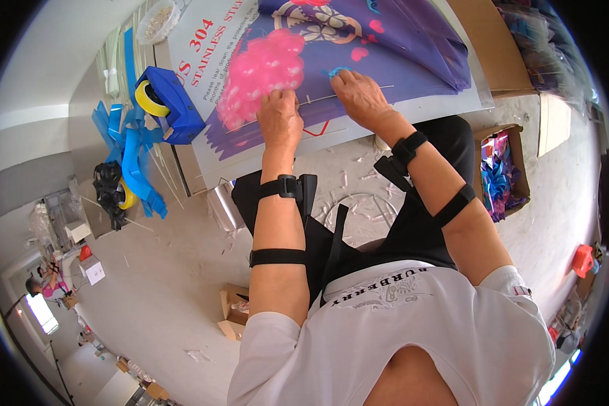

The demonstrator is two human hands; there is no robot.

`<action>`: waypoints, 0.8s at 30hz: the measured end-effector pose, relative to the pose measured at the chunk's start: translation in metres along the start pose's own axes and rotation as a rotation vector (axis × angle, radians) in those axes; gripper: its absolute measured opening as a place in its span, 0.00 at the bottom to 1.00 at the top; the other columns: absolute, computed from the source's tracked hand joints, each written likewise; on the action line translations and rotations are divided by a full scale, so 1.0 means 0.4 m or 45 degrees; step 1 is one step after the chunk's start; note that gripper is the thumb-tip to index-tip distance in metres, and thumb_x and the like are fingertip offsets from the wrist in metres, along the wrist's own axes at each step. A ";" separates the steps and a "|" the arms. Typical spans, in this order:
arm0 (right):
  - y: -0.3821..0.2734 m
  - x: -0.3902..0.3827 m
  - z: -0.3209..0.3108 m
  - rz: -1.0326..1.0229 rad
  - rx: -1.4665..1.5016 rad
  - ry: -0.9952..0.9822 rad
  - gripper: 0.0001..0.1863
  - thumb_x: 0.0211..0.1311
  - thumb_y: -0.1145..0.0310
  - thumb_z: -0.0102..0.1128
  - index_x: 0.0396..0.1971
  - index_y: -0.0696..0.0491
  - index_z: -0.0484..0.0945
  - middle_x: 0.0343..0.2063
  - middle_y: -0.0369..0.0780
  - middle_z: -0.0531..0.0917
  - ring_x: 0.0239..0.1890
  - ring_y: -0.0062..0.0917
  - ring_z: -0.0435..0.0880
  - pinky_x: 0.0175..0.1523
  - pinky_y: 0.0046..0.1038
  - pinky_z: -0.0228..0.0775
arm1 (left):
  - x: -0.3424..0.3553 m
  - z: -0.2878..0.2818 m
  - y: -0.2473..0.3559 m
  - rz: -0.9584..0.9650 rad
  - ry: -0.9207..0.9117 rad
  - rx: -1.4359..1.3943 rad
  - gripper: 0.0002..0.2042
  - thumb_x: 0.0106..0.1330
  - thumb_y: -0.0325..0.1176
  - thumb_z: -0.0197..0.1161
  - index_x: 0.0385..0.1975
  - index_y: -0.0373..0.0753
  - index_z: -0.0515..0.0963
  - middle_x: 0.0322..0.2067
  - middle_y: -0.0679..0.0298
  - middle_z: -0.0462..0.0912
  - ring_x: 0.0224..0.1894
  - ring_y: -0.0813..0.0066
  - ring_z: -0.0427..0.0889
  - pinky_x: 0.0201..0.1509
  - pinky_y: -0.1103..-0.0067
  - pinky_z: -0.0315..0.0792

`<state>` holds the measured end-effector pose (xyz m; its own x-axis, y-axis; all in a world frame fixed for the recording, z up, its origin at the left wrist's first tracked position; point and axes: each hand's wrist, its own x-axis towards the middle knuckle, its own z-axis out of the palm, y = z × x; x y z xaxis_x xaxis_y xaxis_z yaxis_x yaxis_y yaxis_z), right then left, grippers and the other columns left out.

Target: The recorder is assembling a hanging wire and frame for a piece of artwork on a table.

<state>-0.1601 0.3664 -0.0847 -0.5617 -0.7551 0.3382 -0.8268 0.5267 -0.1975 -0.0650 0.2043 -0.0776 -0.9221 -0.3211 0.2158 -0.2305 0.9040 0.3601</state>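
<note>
A stack of thin purple printed sheets (413,51) lies on the work table, the top one showing pink balloons and hearts. My left hand (281,120) is closed, its curled fingertips on the pink printed part of the top sheet. To its right, my right hand (363,98) is closed too, fingertips pinched on the sheet by a small blue patch. A thin pale stick (358,95) runs across the sheets near their front edge, passing at my left hand and just below my right fingers. What lies under the fingertips is hidden.
A blue tape dispenser (176,108) with yellow tape stands left of the sheets. Blue strips (139,162) hang at the table's left edge beside a bowl (157,21). Cartons stand right, one holding shiny coloured pieces (501,176). Scraps litter the floor (345,183).
</note>
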 end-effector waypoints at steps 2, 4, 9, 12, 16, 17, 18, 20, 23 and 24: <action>-0.002 0.000 0.000 -0.007 0.009 -0.009 0.04 0.49 0.76 0.53 0.28 0.55 0.72 0.30 0.41 0.76 0.37 0.33 0.79 0.39 0.32 0.72 | -0.002 0.003 -0.006 0.015 0.013 -0.012 0.04 0.50 0.22 0.59 0.24 0.39 0.75 0.29 0.62 0.76 0.37 0.57 0.74 0.35 0.61 0.67; -0.001 0.001 0.000 -0.017 0.020 -0.016 0.04 0.49 0.76 0.53 0.28 0.56 0.72 0.30 0.41 0.76 0.37 0.33 0.79 0.40 0.32 0.72 | -0.001 0.003 -0.006 0.018 0.017 -0.010 0.04 0.49 0.22 0.59 0.24 0.39 0.75 0.29 0.61 0.76 0.36 0.57 0.74 0.36 0.62 0.68; -0.017 0.000 -0.019 -0.028 0.095 0.087 0.05 0.48 0.76 0.54 0.27 0.55 0.71 0.29 0.41 0.74 0.35 0.35 0.78 0.39 0.34 0.72 | -0.002 -0.011 -0.004 0.028 0.084 -0.034 0.05 0.48 0.21 0.61 0.24 0.37 0.75 0.28 0.58 0.76 0.36 0.55 0.74 0.39 0.64 0.69; -0.067 -0.018 -0.033 -0.006 0.275 -0.025 0.05 0.48 0.76 0.54 0.28 0.54 0.70 0.28 0.41 0.73 0.35 0.36 0.77 0.38 0.34 0.71 | -0.012 -0.039 -0.010 0.058 0.220 -0.069 0.05 0.48 0.20 0.59 0.24 0.36 0.74 0.26 0.56 0.74 0.35 0.54 0.73 0.37 0.64 0.69; -0.141 -0.053 -0.006 -0.199 0.432 -0.028 0.04 0.50 0.75 0.54 0.27 0.53 0.70 0.28 0.42 0.72 0.34 0.35 0.76 0.38 0.33 0.72 | -0.040 -0.116 -0.063 -0.024 0.328 -0.137 0.06 0.49 0.22 0.63 0.24 0.38 0.73 0.26 0.58 0.75 0.35 0.55 0.74 0.39 0.67 0.68; -0.155 -0.062 0.008 -0.189 0.417 -0.082 0.04 0.50 0.75 0.54 0.28 0.54 0.70 0.28 0.42 0.72 0.34 0.35 0.76 0.39 0.33 0.72 | -0.050 -0.137 -0.091 -0.091 0.375 -0.139 0.06 0.50 0.22 0.63 0.24 0.39 0.73 0.25 0.58 0.75 0.33 0.56 0.74 0.38 0.68 0.68; -0.165 -0.061 0.013 -0.200 0.421 -0.080 0.04 0.50 0.75 0.54 0.28 0.54 0.70 0.28 0.42 0.72 0.34 0.35 0.76 0.39 0.33 0.72 | -0.066 -0.165 -0.128 -0.151 0.421 -0.139 0.05 0.50 0.23 0.63 0.23 0.38 0.73 0.25 0.58 0.76 0.32 0.57 0.75 0.37 0.69 0.69; -0.173 -0.062 0.016 -0.264 0.247 -0.212 0.05 0.50 0.76 0.54 0.29 0.54 0.70 0.29 0.43 0.73 0.32 0.37 0.77 0.38 0.35 0.72 | -0.084 -0.229 -0.203 -0.226 0.432 -0.258 0.04 0.51 0.23 0.61 0.23 0.37 0.73 0.24 0.58 0.76 0.31 0.58 0.75 0.38 0.69 0.69; -0.199 -0.074 -0.017 -0.219 0.241 -0.407 0.05 0.51 0.76 0.53 0.29 0.56 0.69 0.27 0.44 0.75 0.29 0.37 0.79 0.36 0.36 0.72 | -0.114 -0.338 -0.282 -0.553 0.470 -0.388 0.01 0.55 0.23 0.61 0.25 0.36 0.76 0.24 0.64 0.78 0.27 0.76 0.74 0.34 0.78 0.70; -0.217 -0.087 -0.029 -0.235 0.245 -0.404 0.05 0.51 0.76 0.53 0.29 0.56 0.69 0.27 0.44 0.75 0.29 0.37 0.79 0.36 0.36 0.72 | -0.122 -0.374 -0.313 -0.561 0.484 -0.380 0.01 0.55 0.23 0.61 0.25 0.36 0.76 0.24 0.64 0.78 0.27 0.76 0.74 0.34 0.78 0.70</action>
<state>-0.0685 0.3516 -0.0686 -0.3595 -0.9288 0.0899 -0.8881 0.3109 -0.3386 0.0554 0.0644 0.0027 -0.5744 -0.7703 0.2769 -0.4150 0.5656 0.7126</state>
